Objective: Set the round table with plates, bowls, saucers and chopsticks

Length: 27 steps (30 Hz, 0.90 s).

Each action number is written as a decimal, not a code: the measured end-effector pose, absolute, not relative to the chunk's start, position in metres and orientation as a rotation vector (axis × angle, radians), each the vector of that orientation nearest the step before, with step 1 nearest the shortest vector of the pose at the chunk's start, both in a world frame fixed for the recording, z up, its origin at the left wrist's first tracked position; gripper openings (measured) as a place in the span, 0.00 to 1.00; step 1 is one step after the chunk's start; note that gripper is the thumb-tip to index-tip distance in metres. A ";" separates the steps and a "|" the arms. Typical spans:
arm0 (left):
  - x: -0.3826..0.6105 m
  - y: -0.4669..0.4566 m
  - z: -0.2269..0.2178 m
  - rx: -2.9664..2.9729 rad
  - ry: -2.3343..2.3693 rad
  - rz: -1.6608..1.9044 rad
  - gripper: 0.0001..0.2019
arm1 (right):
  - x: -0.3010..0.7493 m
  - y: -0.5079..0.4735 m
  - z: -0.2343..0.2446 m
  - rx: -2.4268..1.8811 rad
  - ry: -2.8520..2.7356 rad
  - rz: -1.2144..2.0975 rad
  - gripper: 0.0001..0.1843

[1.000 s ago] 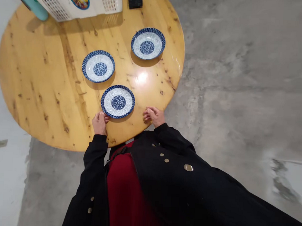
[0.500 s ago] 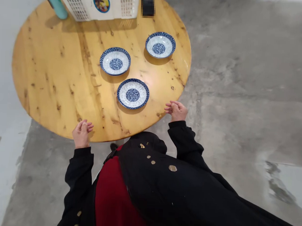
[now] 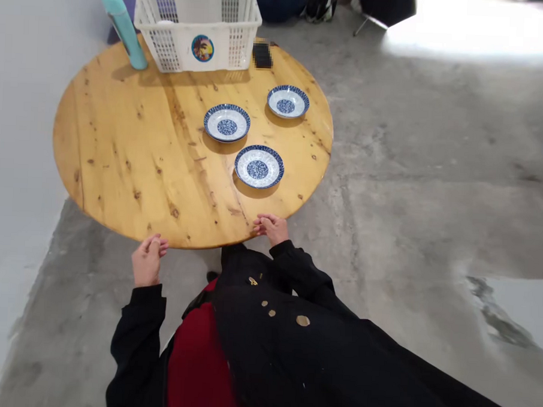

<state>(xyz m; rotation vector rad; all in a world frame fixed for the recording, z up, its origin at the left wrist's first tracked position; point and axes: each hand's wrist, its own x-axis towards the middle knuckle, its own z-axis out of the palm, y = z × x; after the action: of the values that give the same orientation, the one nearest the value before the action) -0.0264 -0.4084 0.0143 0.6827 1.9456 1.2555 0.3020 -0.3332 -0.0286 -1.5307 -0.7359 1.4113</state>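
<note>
Three blue-and-white patterned plates lie on the round wooden table [image 3: 121, 131]. The near plate [image 3: 258, 167] is closest to my right hand, the middle plate [image 3: 227, 123] sits behind it to the left, and the far plate [image 3: 288, 101] is at the back right. My right hand [image 3: 273, 228] is at the table's front edge, below the near plate and apart from it, fingers loosely bent and holding nothing. Over the front left edge is my left hand [image 3: 147, 261], open and empty, its fingers slightly curled. Whether either hand touches the table, I cannot tell.
A white plastic basket [image 3: 183, 49] with a round picture stands at the back of the table. Left of it is a turquoise bottle [image 3: 128, 38] with a white top, and right of it a blurred black object [image 3: 262, 55]. A pale wall [image 3: 23, 126] borders the left side.
My right hand has moved left and closer to my body along the table edge. The view has tilted up, showing more of the basket and bottle. The plates keep their arrangement.
</note>
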 end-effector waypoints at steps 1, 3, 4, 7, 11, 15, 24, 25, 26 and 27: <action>-0.026 -0.406 0.013 0.691 1.921 1.240 0.19 | 0.296 -0.334 -0.026 -1.528 -0.747 1.428 0.09; -0.024 -0.400 0.012 0.711 1.868 1.214 0.20 | 0.288 -0.328 -0.018 -1.519 -0.772 1.446 0.08; -0.023 -0.396 0.011 0.718 1.844 1.205 0.21 | 0.284 -0.323 -0.014 -1.514 -0.791 1.446 0.08; -0.024 -0.385 0.009 0.711 1.798 1.181 0.21 | 0.276 -0.295 0.000 -1.492 -0.894 1.421 0.08; -0.032 -0.369 0.007 0.663 1.780 1.131 0.20 | 0.266 -0.234 0.011 -1.447 -1.053 1.365 0.08; -0.044 -0.334 0.009 0.641 1.776 1.091 0.20 | 0.262 -0.143 0.013 -1.549 -1.153 1.154 0.08; -0.036 -0.188 0.014 0.803 1.649 0.981 0.19 | 0.277 0.029 0.000 -2.116 -1.546 0.641 0.24; -0.032 -0.174 0.012 0.808 1.633 0.966 0.18 | 0.277 0.037 -0.002 -2.172 -1.570 0.643 0.25; -0.028 -0.161 0.009 0.812 1.619 0.952 0.18 | 0.276 0.044 -0.005 -2.213 -1.594 0.650 0.25; -0.023 -0.148 0.005 0.814 1.609 0.937 0.17 | 0.276 0.050 -0.007 -2.238 -1.622 0.656 0.25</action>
<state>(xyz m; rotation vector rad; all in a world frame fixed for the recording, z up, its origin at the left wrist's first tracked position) -0.0235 -0.1477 0.0053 0.8142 1.6093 0.9369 0.2757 0.0499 -0.0071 -2.2378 -1.6221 0.6558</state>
